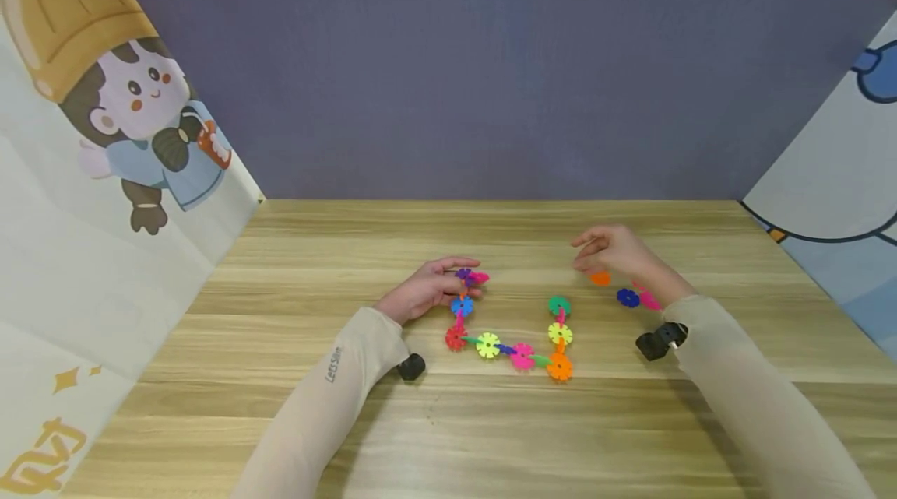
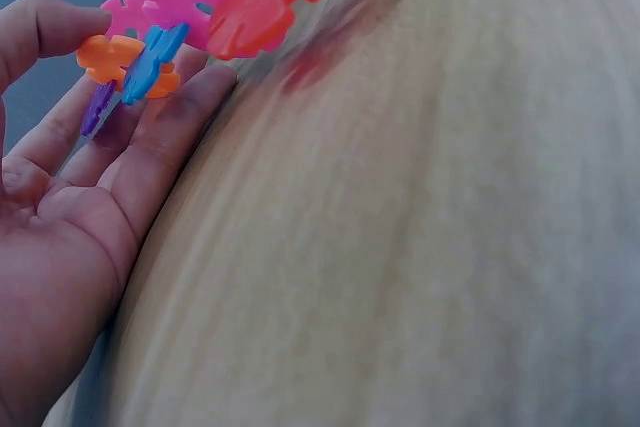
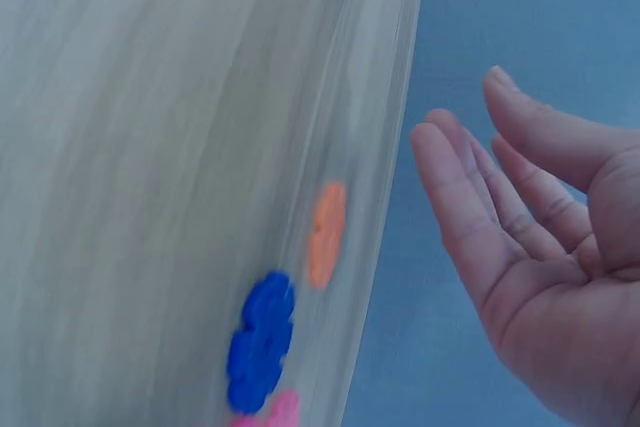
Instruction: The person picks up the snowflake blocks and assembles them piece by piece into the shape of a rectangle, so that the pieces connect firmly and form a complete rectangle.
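Observation:
A U-shaped chain of interlocking plastic snowflake discs (image 1: 488, 345) in several colors lies on the wooden table. At its far left end, my left hand (image 1: 429, 290) grips the chain between thumb and fingers. Close up in the left wrist view, the thumb is against the orange disc (image 2: 110, 55), next to a blue disc (image 2: 155, 62) and a purple disc (image 2: 97, 109). My right hand (image 1: 608, 250) hovers with loosely bent fingers and nothing held. Just beneath it is a loose orange disc (image 1: 600, 279).
A dark blue disc (image 1: 627, 297) and pink discs (image 1: 650, 300) lie beside the right forearm, which partly hides the pink ones. The chain's right end finishes in a green disc (image 1: 559, 306). A grey-blue panel (image 1: 490, 79) rises behind the table.

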`<state>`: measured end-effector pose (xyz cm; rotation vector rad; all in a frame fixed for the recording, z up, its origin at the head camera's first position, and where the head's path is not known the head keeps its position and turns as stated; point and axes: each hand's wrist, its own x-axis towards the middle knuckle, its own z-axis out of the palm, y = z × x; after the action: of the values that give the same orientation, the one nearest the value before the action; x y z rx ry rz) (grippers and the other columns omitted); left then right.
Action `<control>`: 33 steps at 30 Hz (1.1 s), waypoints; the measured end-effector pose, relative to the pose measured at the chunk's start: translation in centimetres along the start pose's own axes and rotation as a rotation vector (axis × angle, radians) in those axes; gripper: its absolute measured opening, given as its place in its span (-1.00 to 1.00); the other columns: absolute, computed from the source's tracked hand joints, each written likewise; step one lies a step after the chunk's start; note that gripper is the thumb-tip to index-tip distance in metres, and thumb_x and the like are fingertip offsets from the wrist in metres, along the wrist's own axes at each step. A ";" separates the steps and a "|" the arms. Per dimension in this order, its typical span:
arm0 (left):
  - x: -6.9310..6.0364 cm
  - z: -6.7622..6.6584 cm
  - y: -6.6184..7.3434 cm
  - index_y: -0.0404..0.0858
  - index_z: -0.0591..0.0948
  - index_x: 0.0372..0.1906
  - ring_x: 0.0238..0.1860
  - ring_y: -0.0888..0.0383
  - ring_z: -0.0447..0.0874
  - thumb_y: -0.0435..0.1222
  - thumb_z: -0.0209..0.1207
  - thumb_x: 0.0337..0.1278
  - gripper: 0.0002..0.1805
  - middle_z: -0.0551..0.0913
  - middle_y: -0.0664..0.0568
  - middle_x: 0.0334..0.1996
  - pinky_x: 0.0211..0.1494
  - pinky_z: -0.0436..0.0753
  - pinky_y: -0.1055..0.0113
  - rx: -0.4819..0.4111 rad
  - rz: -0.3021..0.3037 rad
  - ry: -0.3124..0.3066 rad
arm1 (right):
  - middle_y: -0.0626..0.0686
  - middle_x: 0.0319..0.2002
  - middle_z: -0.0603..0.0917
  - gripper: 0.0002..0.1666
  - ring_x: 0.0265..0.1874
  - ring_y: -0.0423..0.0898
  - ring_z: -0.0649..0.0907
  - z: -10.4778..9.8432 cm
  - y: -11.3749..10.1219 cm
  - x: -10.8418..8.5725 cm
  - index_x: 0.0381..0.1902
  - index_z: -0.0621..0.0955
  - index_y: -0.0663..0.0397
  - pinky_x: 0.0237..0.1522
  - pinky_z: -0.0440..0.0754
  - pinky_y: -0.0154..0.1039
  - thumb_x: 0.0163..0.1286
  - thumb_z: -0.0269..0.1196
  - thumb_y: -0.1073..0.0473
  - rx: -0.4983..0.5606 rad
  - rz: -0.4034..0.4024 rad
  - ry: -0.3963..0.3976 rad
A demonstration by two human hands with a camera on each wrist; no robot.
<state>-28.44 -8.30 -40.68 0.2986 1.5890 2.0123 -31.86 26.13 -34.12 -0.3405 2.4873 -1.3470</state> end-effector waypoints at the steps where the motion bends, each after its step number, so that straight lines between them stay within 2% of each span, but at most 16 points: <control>1: 0.0 0.0 0.0 -0.37 0.32 0.44 0.00 0.05 0.70 -0.58 0.05 0.22 -0.36 0.56 -0.27 0.22 -0.06 0.70 0.28 0.000 -0.001 0.001 | 0.37 -0.17 0.70 -0.44 -0.27 0.16 0.76 -0.2 0.2 0.0 0.15 0.46 0.61 -0.16 0.75 -0.07 0.25 0.36 0.42 -0.003 0.004 0.004; 7: 0.3 0.1 -0.2 -0.40 0.33 0.42 -0.09 0.12 0.72 -0.42 0.10 0.40 -0.46 0.66 -0.17 0.12 -0.07 0.71 0.28 -0.005 -0.007 0.020 | 0.34 -0.15 0.71 -0.44 -0.28 0.01 0.75 -1.3 1.3 -0.4 0.15 0.49 0.56 -0.18 0.75 -0.20 0.25 0.38 0.38 -0.064 0.025 0.021; 15: 0.7 0.3 -0.4 -0.40 0.38 0.38 -0.15 0.14 0.74 -0.38 0.09 0.45 -0.52 0.71 -0.14 0.02 -0.12 0.72 0.30 0.013 -0.019 0.069 | 0.36 -0.11 0.70 -0.39 -0.12 0.22 0.68 -2.6 2.4 -0.9 0.12 0.53 0.52 -0.13 0.71 -0.12 0.18 0.45 0.29 -0.209 0.066 0.011; 19: 0.9 0.3 -0.5 -0.38 0.40 0.37 -0.17 0.15 0.74 -0.37 0.09 0.45 -0.53 0.71 -0.15 0.01 -0.14 0.72 0.31 0.020 -0.036 0.093 | 0.33 -0.16 0.71 -0.36 -0.22 0.11 0.70 -2.8 3.1 -0.8 0.08 0.55 0.54 -0.19 0.69 -0.18 0.12 0.50 0.27 -0.277 0.074 0.001; 26: 0.9 0.3 -0.5 -0.36 0.42 0.36 -0.18 0.14 0.75 -0.36 0.10 0.44 -0.54 0.72 -0.15 0.00 -0.16 0.72 0.32 0.031 -0.051 0.109 | 0.38 -0.10 0.66 -0.37 -0.42 -0.05 0.73 -2.6 3.3 -0.7 0.07 0.55 0.60 -0.33 0.75 -0.17 0.13 0.48 0.29 -0.234 0.120 -0.045; 33: 0.8 0.2 -0.5 -0.38 0.41 0.36 -0.19 0.15 0.75 -0.36 0.10 0.45 -0.54 0.71 -0.15 0.00 -0.16 0.72 0.32 0.027 -0.038 0.102 | 0.12 -0.33 0.76 -0.50 -0.50 -0.09 0.71 -2.5 3.5 -0.3 -0.03 0.62 0.53 -0.42 0.72 -0.21 0.13 0.46 0.28 -0.264 0.138 -0.039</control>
<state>-28.87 -7.61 -41.20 0.1772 1.6726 2.0072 -32.75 30.01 -35.77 -0.2424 2.6051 -0.9524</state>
